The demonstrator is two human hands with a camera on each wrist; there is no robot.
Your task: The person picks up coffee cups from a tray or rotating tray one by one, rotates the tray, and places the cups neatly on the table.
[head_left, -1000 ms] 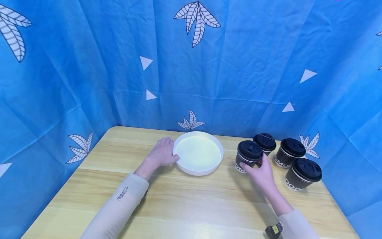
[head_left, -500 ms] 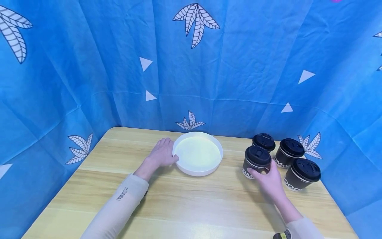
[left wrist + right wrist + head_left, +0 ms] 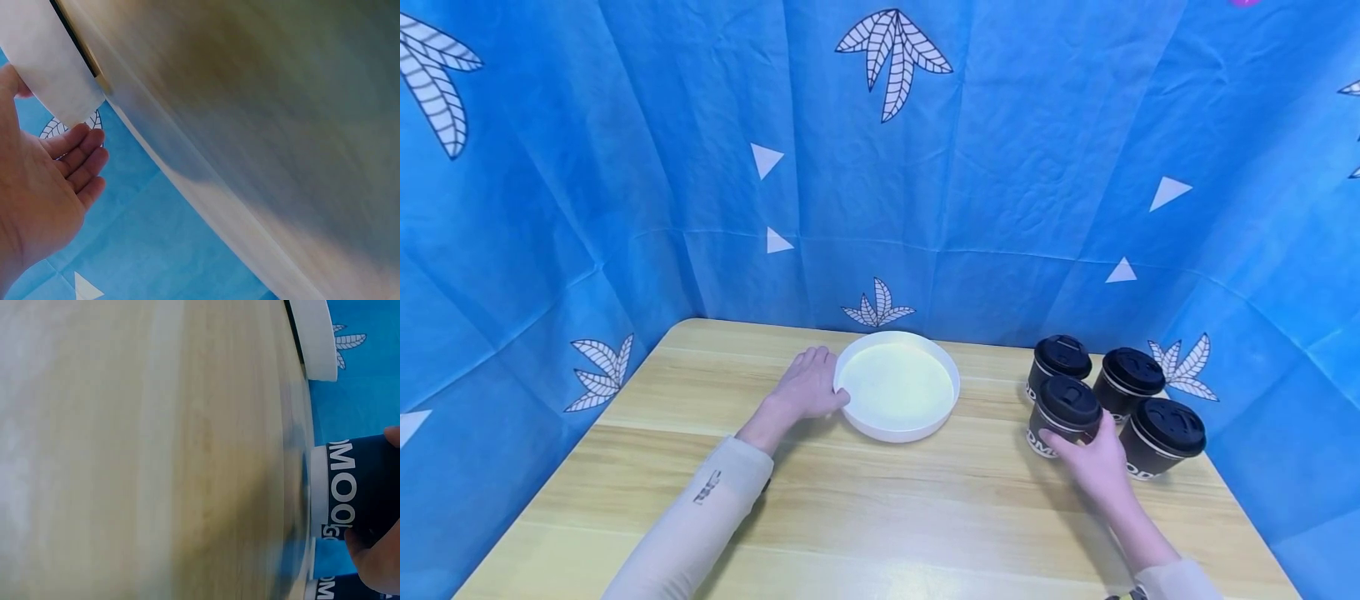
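Observation:
My right hand (image 3: 1093, 458) grips a black lidded paper coffee cup (image 3: 1063, 417), thumb on its near left side and fingers around the right. White lettering shows on this cup (image 3: 356, 487) in the right wrist view. It stays upright at table level; whether its base touches the wood is unclear. Three more such cups surround it: one behind (image 3: 1062, 357), one behind to the right (image 3: 1127, 379) and one at the right (image 3: 1161, 437). My left hand (image 3: 808, 385) rests against the left side of a round white tray (image 3: 897, 432), thumb at its rim, fingers loosely bent (image 3: 84, 159).
The light wooden table (image 3: 880, 517) carries all of these things. A blue curtain (image 3: 1030, 150) with white leaf prints hangs close behind its back edge and along both sides. The tray lies near the back edge, left of the cups.
My right hand has moved the gripped cup right and towards me, to the front of the other cups. The left hand and the tray stay where they were.

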